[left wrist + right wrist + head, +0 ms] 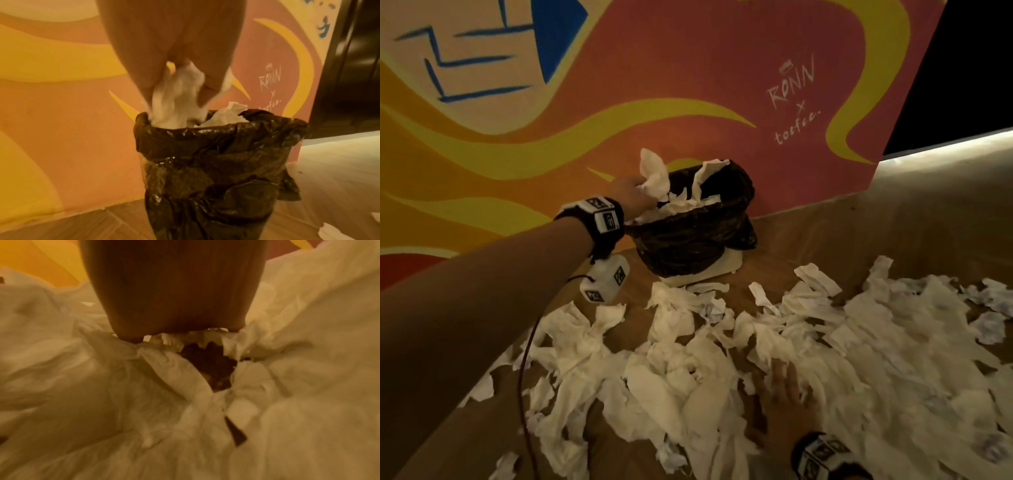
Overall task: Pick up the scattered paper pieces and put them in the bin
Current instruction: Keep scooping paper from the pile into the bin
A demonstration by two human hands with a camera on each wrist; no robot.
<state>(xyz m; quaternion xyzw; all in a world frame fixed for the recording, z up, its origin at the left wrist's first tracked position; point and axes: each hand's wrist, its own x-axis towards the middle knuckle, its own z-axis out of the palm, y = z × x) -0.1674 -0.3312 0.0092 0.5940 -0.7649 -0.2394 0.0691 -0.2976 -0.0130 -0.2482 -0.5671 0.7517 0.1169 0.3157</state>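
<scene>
Here, stuffing a wad [654, 178] into the bin [698, 236], left hand [631, 197] clenching it at the rim; right hand [787, 394] lying buried in floor scraps [893, 342], finger state unclear. Next, likely: releasing, then gathering more.

Torn white paper pieces [774, 349] litter the floor beside black-lined, paper-stuffed bin [695, 236].

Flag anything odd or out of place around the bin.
The bin is nearly full: tissue pieces poke above its rim while the left hand pushes in another wad. The black liner hangs crumpled and loose. A large heap of torn paper covers the floor, the right hand in it.
</scene>
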